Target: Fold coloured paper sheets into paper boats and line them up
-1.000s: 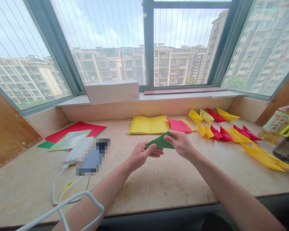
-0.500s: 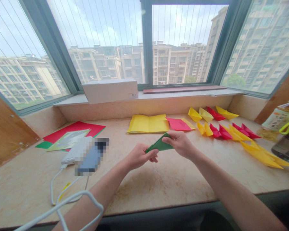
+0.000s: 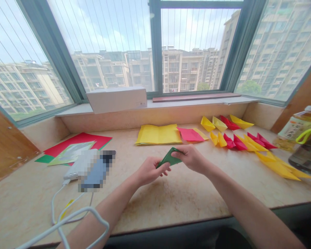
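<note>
A: Hands?
B: Both on a folded green paper piece (image 3: 169,158), apparently lifted off the marble counter (image 3: 171,204). Left hand (image 3: 151,171) pinches its lower corner. Right hand (image 3: 190,159) holds the upper end, fingers (image 3: 181,149) curled over the top edge.
A: Finger opening?
B: Narrow on both, closed on the paper. Left thumb placement is hard to make out.
A: Around the fingers?
B: Ahead, a yellow paper sheet (image 3: 158,135) and a pink paper sheet (image 3: 189,134). Right of the right fingers, yellow and red paper boats (image 3: 229,133). Left of the left fingers, a white power bank (image 3: 80,164), partly pixelated.
</note>
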Action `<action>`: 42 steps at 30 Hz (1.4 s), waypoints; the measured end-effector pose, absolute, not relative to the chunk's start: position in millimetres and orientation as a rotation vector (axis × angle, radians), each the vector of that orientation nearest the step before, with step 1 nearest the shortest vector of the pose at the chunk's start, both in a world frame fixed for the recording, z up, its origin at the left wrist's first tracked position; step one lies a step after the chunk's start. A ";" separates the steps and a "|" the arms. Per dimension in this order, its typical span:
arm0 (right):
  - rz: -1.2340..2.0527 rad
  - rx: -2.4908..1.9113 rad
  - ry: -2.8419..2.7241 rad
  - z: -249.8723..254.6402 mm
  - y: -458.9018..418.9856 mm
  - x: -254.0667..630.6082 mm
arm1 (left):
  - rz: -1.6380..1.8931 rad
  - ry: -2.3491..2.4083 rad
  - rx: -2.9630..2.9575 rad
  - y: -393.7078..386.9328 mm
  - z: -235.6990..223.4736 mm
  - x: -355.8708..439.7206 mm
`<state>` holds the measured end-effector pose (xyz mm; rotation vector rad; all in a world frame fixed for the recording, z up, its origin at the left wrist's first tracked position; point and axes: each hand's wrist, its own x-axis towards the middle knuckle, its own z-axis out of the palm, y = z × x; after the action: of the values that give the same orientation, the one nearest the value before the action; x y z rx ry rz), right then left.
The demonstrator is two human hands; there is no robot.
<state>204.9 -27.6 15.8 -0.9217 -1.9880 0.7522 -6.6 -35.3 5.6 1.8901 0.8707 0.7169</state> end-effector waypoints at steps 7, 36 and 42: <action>0.876 -0.870 -2.029 17.7 -30.0 201.5 | 0.769 0.880 1.916 -32.4 5.5 -3.8; 0.814 -0.905 -1.844 6.3 -40.5 184.2 | 0.953 0.775 1.485 -34.8 14.6 1.1; 0.724 -0.909 -1.772 8.6 -38.3 185.1 | 0.831 0.798 1.479 -35.5 9.2 0.6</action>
<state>185.1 -38.3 8.6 -0.9093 -1.7717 0.7239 0.6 -35.5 9.2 1.4791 0.7983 0.8307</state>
